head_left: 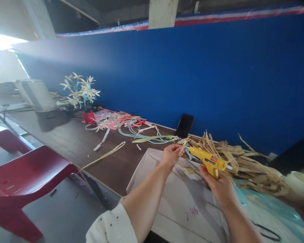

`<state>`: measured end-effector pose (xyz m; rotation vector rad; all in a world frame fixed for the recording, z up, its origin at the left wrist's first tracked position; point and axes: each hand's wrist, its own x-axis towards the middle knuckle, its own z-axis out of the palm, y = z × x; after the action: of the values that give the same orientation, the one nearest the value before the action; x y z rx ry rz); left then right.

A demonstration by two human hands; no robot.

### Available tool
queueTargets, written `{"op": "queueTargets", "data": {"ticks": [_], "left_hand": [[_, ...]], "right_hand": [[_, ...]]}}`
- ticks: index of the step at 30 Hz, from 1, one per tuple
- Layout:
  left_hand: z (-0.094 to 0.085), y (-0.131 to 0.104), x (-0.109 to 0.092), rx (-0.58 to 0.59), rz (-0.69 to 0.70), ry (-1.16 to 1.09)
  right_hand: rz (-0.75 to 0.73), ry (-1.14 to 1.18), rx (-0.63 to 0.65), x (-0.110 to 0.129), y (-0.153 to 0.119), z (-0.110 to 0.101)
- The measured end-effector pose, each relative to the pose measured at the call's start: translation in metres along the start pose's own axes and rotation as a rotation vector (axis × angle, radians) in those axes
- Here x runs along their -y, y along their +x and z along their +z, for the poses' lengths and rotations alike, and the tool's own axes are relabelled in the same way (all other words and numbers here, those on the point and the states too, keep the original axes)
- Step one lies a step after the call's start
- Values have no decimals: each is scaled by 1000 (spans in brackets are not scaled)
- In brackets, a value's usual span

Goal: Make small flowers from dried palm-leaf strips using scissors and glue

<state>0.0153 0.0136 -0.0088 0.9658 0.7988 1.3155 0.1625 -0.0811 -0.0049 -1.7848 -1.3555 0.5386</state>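
Note:
My right hand (218,185) grips a yellow hot glue gun (204,156) by its handle, with a glue stick poking from its back end. The gun's nozzle points left, close to the fingertips of my left hand (171,156). Those fingers are pinched on a thin pale strip of dried leaf (184,145), partly hidden by the fingers. Both hands are above a white cardboard sheet (177,209) with pink handwriting, where thin sticks and small scraps lie.
Dried brown leaves (238,162) are heaped at right. Behind stand a black phone (184,125) and a blue partition (218,74). Pale blue cords (124,130), scraps, a flower arrangement (82,91) in a red pot and a kettle (36,94) stretch leftward. Red chairs (38,172) flank the table.

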Motion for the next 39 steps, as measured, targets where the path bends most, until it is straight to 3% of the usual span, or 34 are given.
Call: {"op": "queueTargets", "data": {"ticks": [28, 39], "left_hand": [[1, 0, 0, -9, 5, 28], [2, -3, -4, -3, 1, -15]], "right_hand": [[-54, 38, -69, 5, -2, -1], [-35, 36, -35, 6, -1, -2]]}}
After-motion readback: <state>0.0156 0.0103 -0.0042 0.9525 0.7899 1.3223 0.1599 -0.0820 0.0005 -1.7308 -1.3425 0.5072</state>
